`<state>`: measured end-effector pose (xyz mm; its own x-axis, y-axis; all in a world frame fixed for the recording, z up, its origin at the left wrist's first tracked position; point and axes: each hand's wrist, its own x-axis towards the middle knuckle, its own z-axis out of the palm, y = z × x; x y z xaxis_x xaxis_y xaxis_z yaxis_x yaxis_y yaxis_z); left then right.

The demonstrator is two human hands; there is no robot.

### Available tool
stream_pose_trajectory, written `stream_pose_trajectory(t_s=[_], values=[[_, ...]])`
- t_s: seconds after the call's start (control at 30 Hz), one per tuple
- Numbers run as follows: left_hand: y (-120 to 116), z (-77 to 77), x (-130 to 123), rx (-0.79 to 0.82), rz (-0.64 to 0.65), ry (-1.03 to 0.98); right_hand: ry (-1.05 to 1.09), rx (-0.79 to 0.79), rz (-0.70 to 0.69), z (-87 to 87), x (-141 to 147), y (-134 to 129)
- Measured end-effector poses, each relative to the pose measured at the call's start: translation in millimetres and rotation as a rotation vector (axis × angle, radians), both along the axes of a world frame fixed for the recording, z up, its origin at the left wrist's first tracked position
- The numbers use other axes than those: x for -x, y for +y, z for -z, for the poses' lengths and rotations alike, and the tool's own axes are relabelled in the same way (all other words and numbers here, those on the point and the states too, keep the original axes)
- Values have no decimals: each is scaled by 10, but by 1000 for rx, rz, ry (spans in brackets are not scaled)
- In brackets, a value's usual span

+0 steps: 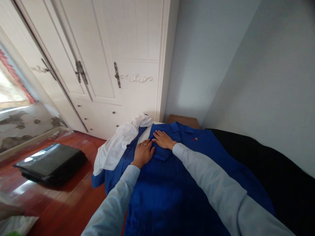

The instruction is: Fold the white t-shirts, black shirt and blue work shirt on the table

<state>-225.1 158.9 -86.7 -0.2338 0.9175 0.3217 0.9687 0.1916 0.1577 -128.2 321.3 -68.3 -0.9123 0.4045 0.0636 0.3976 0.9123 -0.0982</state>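
A blue collared shirt (209, 147) with a small coloured emblem on its chest lies spread out in front of me. My left hand (144, 152), with a ring on one finger, rests on the blue cloth near the shirt's left side. Beside it, my right hand (162, 139) lies flat with fingers stretched over a folded part of the shirt. Neither hand grips anything; both press on the fabric. Just left of my left hand, a white garment (118, 144) lies bunched over more blue cloth. Below the hands the shirt hangs toward me in shadow.
A white wardrobe (137, 39) with dark metal handles stands ahead. On the red wooden floor (91, 164) at left lies a black plastic-wrapped package (51, 164). A black covered surface (248, 147) extends right, against the grey wall (270, 82). A brown wooden piece (184, 120) stands behind the shirt.
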Motion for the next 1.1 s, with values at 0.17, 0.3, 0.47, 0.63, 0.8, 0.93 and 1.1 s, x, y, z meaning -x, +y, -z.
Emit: stream_pose_trajectory(t_s=[0.17, 0.3, 0.47, 0.63, 0.8, 0.93, 1.1], values=[[3, -17, -3, 27, -19, 47, -18, 32, -53, -37, -569, -138], [14, -19, -3, 34, -24, 56, -61, 98, -96, 14, -1378, -310], [10, -26, 92, 66, 24, 43, 1, 217, -139, -32, -2417, -522], [-20, -29, 222, 100, 82, 41, 24, 80, 247, 23, -3113, -337], [-20, -39, 210, 147, 44, 88, -43, 59, 342, 246, -3364, -348], [3, -113, 168, 219, 16, 155, -73, 70, 337, 249, -3396, -619], [33, -303, 11, 280, -31, 197, -50, 108, 300, 195, -3433, -853]])
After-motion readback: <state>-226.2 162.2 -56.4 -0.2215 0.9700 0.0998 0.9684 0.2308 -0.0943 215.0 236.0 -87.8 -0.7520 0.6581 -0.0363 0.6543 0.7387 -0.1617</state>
